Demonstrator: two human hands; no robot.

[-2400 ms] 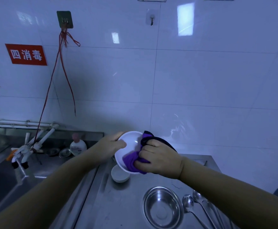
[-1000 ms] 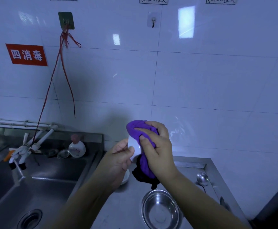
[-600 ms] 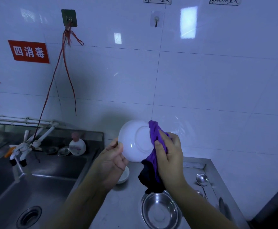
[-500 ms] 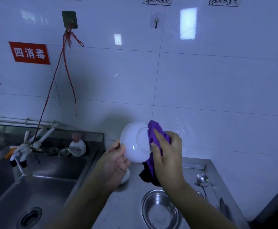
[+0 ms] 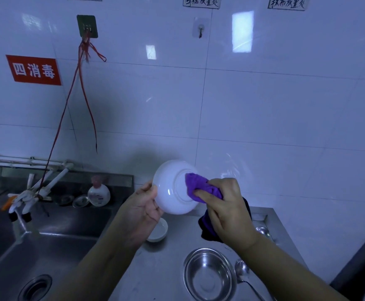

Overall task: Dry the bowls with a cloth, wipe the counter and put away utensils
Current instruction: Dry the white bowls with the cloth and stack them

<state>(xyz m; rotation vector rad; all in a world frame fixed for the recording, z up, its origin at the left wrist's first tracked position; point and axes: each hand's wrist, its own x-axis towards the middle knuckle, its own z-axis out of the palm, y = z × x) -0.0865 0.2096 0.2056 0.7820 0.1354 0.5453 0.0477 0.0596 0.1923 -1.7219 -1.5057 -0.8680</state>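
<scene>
My left hand (image 5: 143, 208) grips the rim of a white bowl (image 5: 169, 187), held up with its underside facing me. A purple cloth (image 5: 199, 187) is bunched in my right hand (image 5: 227, 205) and pressed against the bowl's base ring; its dark end hangs below the hand. On the steel counter (image 5: 166, 268) below stand a small white bowl (image 5: 158, 232), partly hidden by my left hand, and a steel bowl (image 5: 208, 276). Two metal spoons (image 5: 241, 269) lie to the steel bowl's right, one farther back near the wall.
A steel sink (image 5: 42, 253) with a drain lies to the left, a white tap (image 5: 31, 192) over it. A soap bottle (image 5: 99, 193) and small metal lids sit on the sink's back ledge. A dark object (image 5: 363, 270) stands at the right edge. Tiled wall behind.
The bowl has been turned from its inside to its underside, and the cloth has moved onto the base ring. Both hands have shifted slightly right and lower in view.
</scene>
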